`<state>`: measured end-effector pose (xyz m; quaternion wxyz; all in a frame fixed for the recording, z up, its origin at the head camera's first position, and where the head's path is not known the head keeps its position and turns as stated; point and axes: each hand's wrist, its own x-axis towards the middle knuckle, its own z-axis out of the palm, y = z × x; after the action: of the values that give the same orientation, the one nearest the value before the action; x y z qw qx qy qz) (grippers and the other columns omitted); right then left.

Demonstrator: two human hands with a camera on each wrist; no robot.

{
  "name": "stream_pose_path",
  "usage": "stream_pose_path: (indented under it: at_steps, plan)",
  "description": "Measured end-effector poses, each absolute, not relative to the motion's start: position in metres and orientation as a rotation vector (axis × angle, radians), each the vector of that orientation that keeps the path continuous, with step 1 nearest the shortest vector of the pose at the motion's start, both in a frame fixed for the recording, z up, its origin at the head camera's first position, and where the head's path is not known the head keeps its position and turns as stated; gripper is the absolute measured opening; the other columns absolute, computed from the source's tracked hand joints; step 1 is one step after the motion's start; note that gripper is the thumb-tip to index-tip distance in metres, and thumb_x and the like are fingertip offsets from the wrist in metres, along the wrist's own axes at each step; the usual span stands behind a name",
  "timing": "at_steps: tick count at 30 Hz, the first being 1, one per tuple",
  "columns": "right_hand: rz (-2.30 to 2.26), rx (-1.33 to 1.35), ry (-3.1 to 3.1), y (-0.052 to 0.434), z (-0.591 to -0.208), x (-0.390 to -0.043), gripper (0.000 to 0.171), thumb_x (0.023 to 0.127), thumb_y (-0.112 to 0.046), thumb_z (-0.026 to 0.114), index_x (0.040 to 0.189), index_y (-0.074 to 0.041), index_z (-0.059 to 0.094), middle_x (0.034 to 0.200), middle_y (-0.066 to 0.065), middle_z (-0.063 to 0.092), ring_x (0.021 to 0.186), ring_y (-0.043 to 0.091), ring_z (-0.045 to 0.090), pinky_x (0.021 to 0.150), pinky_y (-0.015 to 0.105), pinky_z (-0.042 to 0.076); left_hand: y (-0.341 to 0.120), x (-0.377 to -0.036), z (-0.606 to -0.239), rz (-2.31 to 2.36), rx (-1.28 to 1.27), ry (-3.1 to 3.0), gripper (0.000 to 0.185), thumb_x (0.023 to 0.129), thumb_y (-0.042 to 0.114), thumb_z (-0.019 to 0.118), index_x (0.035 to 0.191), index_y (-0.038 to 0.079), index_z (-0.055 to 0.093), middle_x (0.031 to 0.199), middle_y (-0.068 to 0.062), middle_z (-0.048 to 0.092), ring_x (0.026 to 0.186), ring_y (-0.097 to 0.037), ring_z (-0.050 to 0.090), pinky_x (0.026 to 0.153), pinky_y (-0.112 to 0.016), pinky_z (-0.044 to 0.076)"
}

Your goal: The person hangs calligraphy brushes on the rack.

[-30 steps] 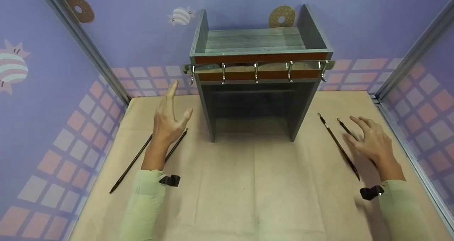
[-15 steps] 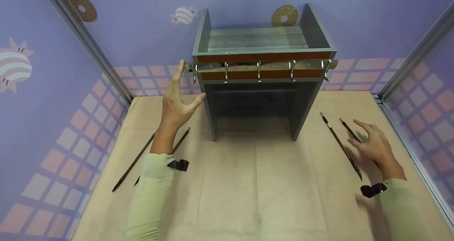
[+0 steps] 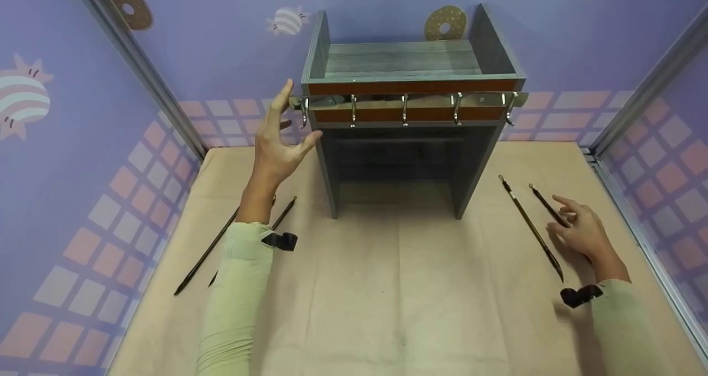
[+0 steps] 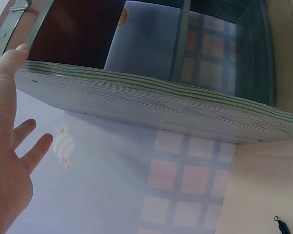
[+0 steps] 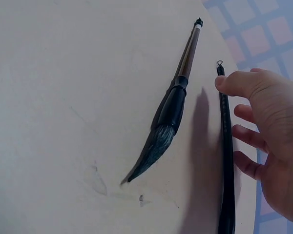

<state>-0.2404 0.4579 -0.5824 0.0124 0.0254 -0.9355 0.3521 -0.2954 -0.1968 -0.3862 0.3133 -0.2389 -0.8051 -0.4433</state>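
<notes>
My left hand (image 3: 281, 137) is raised with straight fingers beside the left end of a metal hook rail (image 3: 406, 100). The rail runs across the front of a grey wooden shelf stand (image 3: 470, 160). The left wrist view shows that hand (image 4: 7, 146) open and holding nothing beside the stand's side panel (image 4: 161, 105). My right hand (image 3: 578, 229) hovers low over a thin dark brush (image 3: 545, 200) on the right. In the right wrist view the hand (image 5: 271, 136) is relaxed, its thumb by the thin brush (image 5: 227, 161). A thicker brush (image 5: 168, 114) with dark bristles lies to its left.
A longer brush (image 3: 531, 229) lies left of the thin one. Two more brushes (image 3: 207, 251) (image 3: 283, 214) lie on the left of the beige paper-covered table (image 3: 398, 298). Purple patterned walls (image 3: 83, 160) close in the left, back and right.
My left hand has risen from above the left brushes up to the left end of the hook rail. My right hand has drawn back slightly and lowered over the thin brush.
</notes>
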Motion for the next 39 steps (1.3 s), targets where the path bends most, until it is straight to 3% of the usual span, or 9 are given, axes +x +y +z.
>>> stream_pose_path:
  at_steps: [14, 16, 19, 22, 25, 28, 32, 35, 39]
  plan:
    - [1.091, 0.097, -2.903, 0.46, -0.59, -0.245, 0.068, 0.101, 0.007, 0.066, 0.166, 0.005, 0.048, 0.141, 0.046, 0.06, 0.13, 0.064, 0.056, 0.106, 0.079, 0.047, -0.192, -0.297, -0.373, -1.263, -0.685, -2.076, 0.087, 0.095, 0.012, 0.091, 0.167, -0.003, 0.045, 0.174, -0.024, 0.05, 0.132, -0.028, 0.068, 0.094, -0.029, 0.07]
    - [1.081, 0.098, -2.907, 0.46, -0.591, -0.245, 0.067, 0.1, 0.008, 0.066, 0.165, 0.006, 0.049, 0.14, 0.045, 0.06, 0.127, 0.059, 0.056, 0.103, 0.069, 0.05, -0.192, -0.296, -0.373, -1.259, -0.684, -2.081, 0.087, 0.096, 0.012, 0.09, 0.168, -0.003, 0.044, 0.172, -0.024, 0.051, 0.122, -0.022, 0.067, 0.092, -0.029, 0.07]
    - [1.066, 0.096, -2.92, 0.462, -0.591, -0.246, 0.066, 0.1, 0.009, 0.065, 0.164, 0.006, 0.051, 0.137, 0.043, 0.061, 0.121, 0.05, 0.06, 0.097, 0.036, 0.054, -0.191, -0.294, -0.373, -1.238, -0.688, -2.093, 0.085, 0.098, 0.012, 0.088, 0.168, -0.002, 0.044, 0.152, -0.026, 0.061, 0.113, -0.015, 0.065, 0.09, -0.033, 0.071]
    - [1.061, 0.095, -2.936, 0.463, -0.591, -0.247, 0.065, 0.1, 0.01, 0.064, 0.163, 0.005, 0.052, 0.135, 0.041, 0.061, 0.113, 0.041, 0.061, 0.084, 0.012, 0.041, -0.19, -0.293, -0.373, -1.224, -0.696, -2.092, 0.081, 0.098, 0.011, 0.086, 0.167, -0.002, 0.045, 0.131, -0.025, 0.062, 0.112, -0.011, 0.063, 0.088, -0.035, 0.072]
    - [1.066, 0.094, -2.964, 0.463, -0.591, -0.248, 0.065, 0.1, 0.01, 0.059, 0.164, 0.005, 0.052, 0.137, 0.043, 0.062, 0.113, 0.045, 0.061, 0.091, 0.025, 0.05, -0.189, -0.292, -0.371, -1.238, -0.702, -2.081, 0.081, 0.097, 0.009, 0.086, 0.166, -0.002, 0.046, 0.138, -0.026, 0.063, 0.114, -0.015, 0.066, 0.087, -0.031, 0.071]
    - [1.06, 0.097, -3.0, 0.461, -0.59, -0.249, 0.066, 0.1, 0.011, 0.056, 0.165, 0.002, 0.052, 0.14, 0.046, 0.062, 0.12, 0.053, 0.063, 0.093, 0.042, 0.055, -0.187, -0.292, -0.369, -1.209, -0.735, -2.059, 0.078, 0.096, 0.005, 0.084, 0.164, -0.004, 0.048, 0.161, -0.026, 0.058, 0.136, -0.029, 0.067, 0.108, -0.032, 0.066]
    - [1.063, 0.104, -3.026, 0.46, -0.589, -0.249, 0.067, 0.1, 0.014, 0.053, 0.165, 0.0, 0.052, 0.142, 0.047, 0.059, 0.122, 0.055, 0.061, 0.096, 0.052, 0.055, -0.183, -0.292, -0.367, -1.16, -0.774, -2.034, 0.072, 0.094, 0.001, 0.081, 0.161, -0.003, 0.052, 0.17, -0.027, 0.053, 0.162, -0.038, 0.051, 0.12, -0.032, 0.056]
    - [1.069, 0.111, -3.029, 0.46, -0.591, -0.249, 0.066, 0.099, 0.016, 0.049, 0.164, 0.001, 0.054, 0.141, 0.045, 0.056, 0.123, 0.058, 0.059, 0.1, 0.066, 0.052, -0.183, -0.292, -0.368, -1.173, -0.771, -2.037, 0.07, 0.095, -0.001, 0.079, 0.16, -0.002, 0.053, 0.17, -0.027, 0.053, 0.163, -0.037, 0.05, 0.1, -0.022, 0.064]
    - [1.071, 0.122, -3.02, 0.459, -0.592, -0.248, 0.065, 0.098, 0.018, 0.047, 0.16, 0.002, 0.058, 0.138, 0.044, 0.056, 0.124, 0.062, 0.058, 0.099, 0.067, 0.051, -0.183, -0.292, -0.369, -1.208, -0.761, -2.039, 0.07, 0.095, -0.001, 0.079, 0.16, -0.001, 0.053, 0.17, -0.025, 0.052, 0.161, -0.034, 0.052, 0.084, -0.017, 0.066]
